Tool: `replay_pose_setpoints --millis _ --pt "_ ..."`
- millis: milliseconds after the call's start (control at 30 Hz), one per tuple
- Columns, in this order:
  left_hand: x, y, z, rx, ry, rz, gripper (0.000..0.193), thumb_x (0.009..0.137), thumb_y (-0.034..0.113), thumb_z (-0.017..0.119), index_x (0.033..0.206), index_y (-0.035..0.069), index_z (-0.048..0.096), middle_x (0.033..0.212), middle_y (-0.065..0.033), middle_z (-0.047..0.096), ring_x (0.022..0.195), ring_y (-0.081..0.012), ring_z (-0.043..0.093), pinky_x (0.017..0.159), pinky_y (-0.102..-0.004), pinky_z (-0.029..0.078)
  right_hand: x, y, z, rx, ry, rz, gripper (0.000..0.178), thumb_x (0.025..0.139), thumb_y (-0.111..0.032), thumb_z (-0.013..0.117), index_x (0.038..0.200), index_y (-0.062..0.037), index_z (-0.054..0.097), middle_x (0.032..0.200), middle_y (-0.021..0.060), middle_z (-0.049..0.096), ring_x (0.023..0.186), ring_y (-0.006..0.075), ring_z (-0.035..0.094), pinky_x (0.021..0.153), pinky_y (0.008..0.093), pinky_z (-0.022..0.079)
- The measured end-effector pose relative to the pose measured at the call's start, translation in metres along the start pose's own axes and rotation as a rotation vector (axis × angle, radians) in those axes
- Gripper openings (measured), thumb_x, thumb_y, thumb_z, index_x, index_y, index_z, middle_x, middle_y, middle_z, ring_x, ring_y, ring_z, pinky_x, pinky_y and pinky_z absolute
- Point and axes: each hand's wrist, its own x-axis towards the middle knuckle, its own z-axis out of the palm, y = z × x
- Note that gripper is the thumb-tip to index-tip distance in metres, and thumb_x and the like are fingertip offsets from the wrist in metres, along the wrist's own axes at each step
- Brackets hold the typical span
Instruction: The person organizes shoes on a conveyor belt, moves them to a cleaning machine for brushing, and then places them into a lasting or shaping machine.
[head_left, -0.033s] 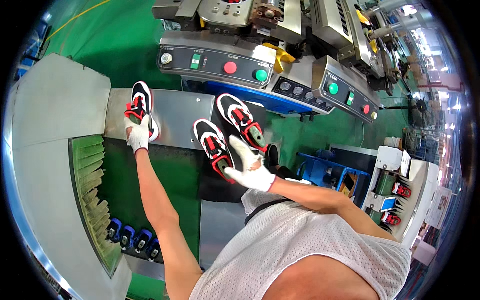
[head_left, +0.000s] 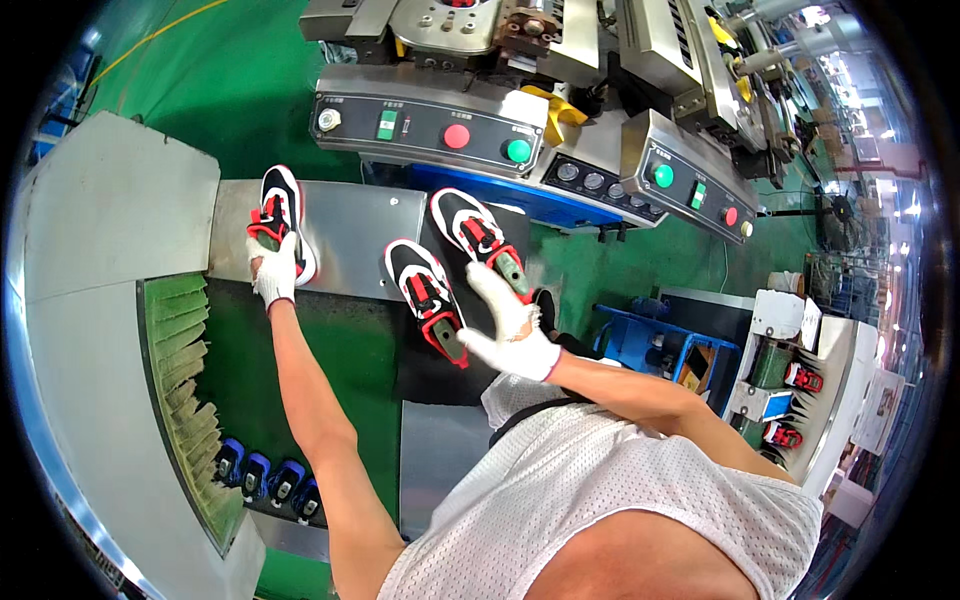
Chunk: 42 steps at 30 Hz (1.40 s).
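Observation:
Far left on the metal shelf, a black, white and red sneaker (head_left: 285,205) points its toe away from me. My left hand (head_left: 275,270), in a white glove, is closed round the heel end of this shoe. Two matching sneakers lie on a black surface in front of me: the nearer-left sneaker (head_left: 425,295) and the right sneaker (head_left: 475,235). A green last shows in each shoe's opening. My gloved right hand (head_left: 515,340) is by their heels, thumb and fingers spread, gripping neither. Whether its fingertips touch the shoes is unclear.
A machine with a button panel (head_left: 430,135) stands beyond the metal shelf (head_left: 350,215). At left is a grey housing with a bristle-curtained opening (head_left: 180,390); several blue-and-black shoes (head_left: 255,475) sit beside it. A blue cart (head_left: 650,345) and another machine with red shoes (head_left: 803,378) are at right.
My right hand has shifted slightly to the right near the two sneakers' heels. My left hand stays on its shoe.

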Motion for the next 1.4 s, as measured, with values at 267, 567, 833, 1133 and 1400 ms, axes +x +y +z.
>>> replay_pose_setpoints --millis 267,567,833,1133,1400 --pt "-0.011 0.028 -0.009 0.161 0.098 -0.023 0.07 0.081 0.031 0.084 0.135 -0.001 0.052 0.125 -0.0225 0.066 0.113 -0.0388 0.065 0.097 -0.0462 0.05 0.045 0.074 -0.021 -0.315 -0.028 0.524 0.098 0.078 -0.032 0.082 0.155 -0.0018 0.03 0.155 0.0218 0.042 0.144 0.0368 0.043 0.116 0.0506 0.03" --pt "-0.207 0.036 0.027 -0.546 -0.019 0.107 0.06 0.098 0.007 0.065 0.15 -0.003 0.036 0.15 -0.0258 0.047 0.141 -0.0349 0.047 0.118 -0.0444 0.038 0.038 0.095 -0.011 -0.201 0.058 0.398 0.091 0.078 -0.018 0.083 0.151 0.0039 0.034 0.147 0.0252 0.047 0.139 0.0385 0.046 0.118 0.04 0.037" --pt "-0.299 0.077 0.08 -0.224 -0.136 0.091 0.065 0.088 0.019 0.077 0.145 0.003 0.049 0.139 -0.0196 0.058 0.125 -0.0335 0.06 0.107 -0.0427 0.047 0.041 0.092 -0.024 -0.262 -0.061 0.487 0.097 0.078 -0.035 0.082 0.155 -0.0037 0.033 0.155 0.0192 0.042 0.146 0.0363 0.04 0.119 0.0519 0.031" --pt "-0.248 0.085 0.038 0.064 -0.443 0.349 0.037 0.094 0.03 0.068 0.126 0.011 0.068 0.123 -0.0115 0.069 0.113 -0.0295 0.067 0.1 -0.0394 0.049 0.045 0.096 -0.035 -0.247 -0.107 0.443 0.098 0.074 -0.04 0.082 0.152 -0.0033 0.036 0.154 0.0204 0.043 0.144 0.0363 0.042 0.118 0.0493 0.034" --pt "-0.192 0.076 0.043 -0.121 -0.777 -0.02 0.041 0.103 0.036 0.053 0.126 0.006 0.068 0.109 -0.0085 0.072 0.094 -0.016 0.07 0.074 -0.0303 0.061 0.031 0.07 -0.033 -0.273 0.12 0.117 0.086 0.076 -0.022 0.082 0.146 0.0031 0.039 0.147 0.027 0.045 0.139 0.0442 0.043 0.116 0.0501 0.037"
